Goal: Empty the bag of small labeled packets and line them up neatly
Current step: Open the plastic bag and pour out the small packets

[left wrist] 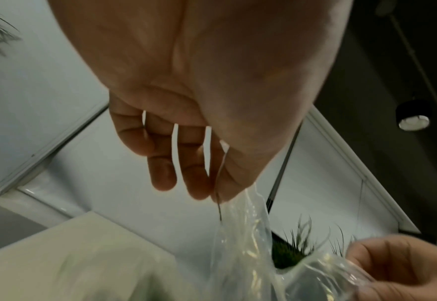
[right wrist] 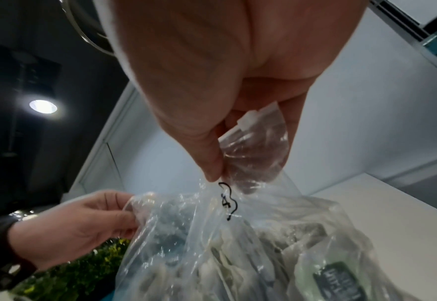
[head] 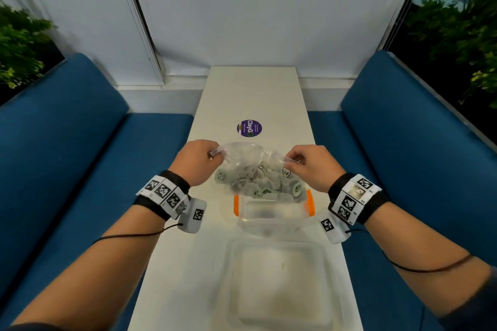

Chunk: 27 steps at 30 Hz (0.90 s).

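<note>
While each hand's grip pinches a top corner, the bag [head: 258, 169] hangs above the table [head: 252, 94].

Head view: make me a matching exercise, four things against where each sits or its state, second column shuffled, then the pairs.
Things
1. clear plastic bag
2. purple round sticker
3. container with orange clips
4. clear lid

Places or states
A. flat on the white table, beyond the hands
B. nearest the camera
C. just below the bag
D. pinched at its top by the left hand and right hand

Pairs: 1-D, 2-A, 3-C, 4-B
</note>
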Available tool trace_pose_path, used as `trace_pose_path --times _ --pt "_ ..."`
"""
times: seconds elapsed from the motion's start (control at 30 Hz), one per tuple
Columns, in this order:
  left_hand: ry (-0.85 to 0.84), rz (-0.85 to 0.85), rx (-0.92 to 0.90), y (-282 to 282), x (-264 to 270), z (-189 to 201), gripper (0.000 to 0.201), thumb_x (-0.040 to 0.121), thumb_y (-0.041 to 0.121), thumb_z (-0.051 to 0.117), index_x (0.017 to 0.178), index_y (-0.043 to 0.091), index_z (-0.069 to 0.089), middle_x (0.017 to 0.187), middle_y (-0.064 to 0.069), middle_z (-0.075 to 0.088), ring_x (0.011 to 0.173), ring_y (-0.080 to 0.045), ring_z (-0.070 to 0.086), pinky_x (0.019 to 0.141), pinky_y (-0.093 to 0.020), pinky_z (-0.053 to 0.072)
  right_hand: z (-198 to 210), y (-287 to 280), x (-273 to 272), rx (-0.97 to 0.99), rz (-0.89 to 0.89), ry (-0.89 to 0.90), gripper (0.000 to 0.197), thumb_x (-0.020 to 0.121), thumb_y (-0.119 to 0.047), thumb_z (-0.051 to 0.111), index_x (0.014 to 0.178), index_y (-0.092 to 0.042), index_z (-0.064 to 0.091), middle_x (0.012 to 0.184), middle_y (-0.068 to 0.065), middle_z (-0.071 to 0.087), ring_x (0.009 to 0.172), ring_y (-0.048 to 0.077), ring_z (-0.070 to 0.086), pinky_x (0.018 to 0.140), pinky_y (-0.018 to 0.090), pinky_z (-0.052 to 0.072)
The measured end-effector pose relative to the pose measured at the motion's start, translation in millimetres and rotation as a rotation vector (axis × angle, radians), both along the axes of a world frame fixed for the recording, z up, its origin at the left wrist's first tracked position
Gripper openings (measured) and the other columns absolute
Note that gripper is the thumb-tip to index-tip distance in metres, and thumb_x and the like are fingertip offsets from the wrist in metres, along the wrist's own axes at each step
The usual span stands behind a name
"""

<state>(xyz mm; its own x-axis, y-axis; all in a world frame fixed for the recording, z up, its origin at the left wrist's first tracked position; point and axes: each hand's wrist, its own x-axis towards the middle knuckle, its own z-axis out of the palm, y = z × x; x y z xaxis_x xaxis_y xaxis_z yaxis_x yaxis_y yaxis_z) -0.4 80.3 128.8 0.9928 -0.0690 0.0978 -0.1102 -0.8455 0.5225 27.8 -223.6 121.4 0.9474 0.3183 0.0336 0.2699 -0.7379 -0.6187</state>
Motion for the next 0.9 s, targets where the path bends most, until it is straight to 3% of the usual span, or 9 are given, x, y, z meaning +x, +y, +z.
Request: trace_pose_path --times 0.1,0.2,0.3,0.5,0.6,0.73,0.8,0.83,0.9 --pt "0.009 0.054 -0.034 32.1 -12.0 13.4 0.041 0.098 0.032 0.057 0.066 0.007 0.048 0.060 -0.008 0.051 0.056 -0.019 0.043 0.056 -0.034 0.039 17.6 12.1 -5.5 0.018 0.022 -0.031 0.008 0.095 -0.033 0.069 0.094 -0.026 0.074 0.088 -0.014 0.071 0.086 0.003 0.065 0.078 0.028 0.054" --pt "0.013 0.097 -0.035 68.4 -25.6 20.7 0.043 0.097 0.032 0.059 0.066 0.005 0.044 0.058 -0.002 0.043 0.054 -0.014 0.035 0.053 -0.030 0.033 29.8 24.7 -13.1 0.053 0.043 -0.040 0.008 0.094 -0.032 0.071 0.095 -0.025 0.075 0.085 -0.016 0.072 0.084 0.001 0.065 0.077 0.025 0.053" --pt "0.032 0.138 -0.016 110.9 -37.6 17.8 0.043 0.096 0.035 0.062 0.065 0.009 0.049 0.057 -0.001 0.046 0.053 -0.015 0.038 0.052 -0.030 0.033 30.1 38.0 -21.9 0.075 0.058 -0.025 0.005 0.093 -0.030 0.073 0.094 -0.025 0.075 0.081 -0.017 0.072 0.080 -0.001 0.066 0.075 0.020 0.051" --pt "0.153 0.149 -0.003 177.2 -52.7 -8.4 0.023 0.094 0.029 0.068 0.072 0.024 0.066 0.063 0.000 0.060 0.059 -0.016 0.051 0.057 -0.030 0.041 4.6 70.0 -50.7 0.092 0.082 0.051 0.004 0.092 -0.023 0.075 0.089 -0.023 0.075 0.073 -0.016 0.070 0.072 -0.005 0.062 0.066 0.007 0.043" --pt "0.202 0.164 0.054 197.2 -50.6 -25.6 0.024 0.094 0.027 0.070 0.072 0.019 0.065 0.065 -0.003 0.061 0.060 -0.018 0.051 0.057 -0.031 0.042 -12.5 89.8 -68.2 0.117 0.089 0.101 0.006 0.092 -0.021 0.075 0.087 -0.023 0.074 0.071 -0.017 0.070 0.067 -0.001 0.063 0.064 0.010 0.045" --pt "0.175 0.249 0.026 214.0 -36.5 -43.7 0.026 0.094 0.027 0.066 0.072 0.013 0.063 0.064 -0.001 0.058 0.061 -0.020 0.051 0.056 -0.030 0.039 -30.8 123.8 -84.9 0.172 0.086 0.145 0.008 0.094 -0.019 0.071 0.086 -0.021 0.070 0.079 -0.005 0.072 0.067 0.010 0.069 0.066 0.024 0.051" --pt "0.143 0.293 -0.041 218.3 -26.8 -50.6 0.015 0.094 0.026 0.065 0.083 0.017 0.067 0.072 0.003 0.064 0.070 -0.020 0.059 0.061 -0.030 0.043 -37.6 144.2 -89.8 0.226 0.074 0.173 0.009 0.097 -0.018 0.067 0.088 -0.019 0.067 0.081 -0.003 0.071 0.068 0.013 0.071 0.064 0.027 0.051" --pt "0.136 0.299 -0.087 219.0 -23.4 -53.1 0.007 0.093 0.026 0.065 0.096 0.021 0.069 0.079 0.006 0.067 0.076 -0.017 0.062 0.068 -0.029 0.046 -40.4 154.7 -90.7 0.252 0.064 0.174 0.010 0.098 -0.019 0.065 0.088 -0.019 0.066 0.082 -0.003 0.070 0.068 0.014 0.072 0.065 0.030 0.052" --pt "0.152 0.300 -0.172 218.7 -19.9 -59.1 0.040 0.093 0.026 0.068 0.132 0.021 0.058 0.090 0.009 0.069 0.086 -0.012 0.064 0.084 -0.031 0.049 -47.1 174.6 -87.6 0.279 0.042 0.159 0.013 0.099 -0.024 0.063 0.087 -0.021 0.064 0.082 -0.004 0.070 0.071 0.016 0.073 0.070 0.035 0.054"
